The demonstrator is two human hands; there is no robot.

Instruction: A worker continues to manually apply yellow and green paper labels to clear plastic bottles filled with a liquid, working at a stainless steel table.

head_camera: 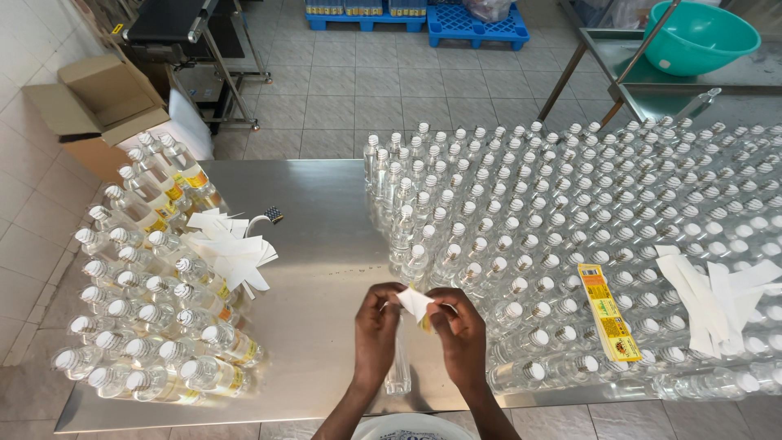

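Observation:
Both my hands meet over the near edge of a steel table [318, 204]. My left hand [376, 330] and my right hand [463, 330] pinch a small white and yellow label [415, 303] between their fingertips. Just below the hands a clear empty bottle [398, 367] lies on the table, partly hidden by my left hand. To the right stand many upright clear bottles with white caps [586, 212]. A yellow label strip [609, 312] lies on top of them.
Labelled bottles lie in rows at the table's left [147, 293], with a pile of white backing strips [232, 253] beside them. More white strips [717, 297] rest on the bottles at right. A cardboard box [98, 102], a teal basin [699, 37] and blue pallets [476, 24] stand beyond.

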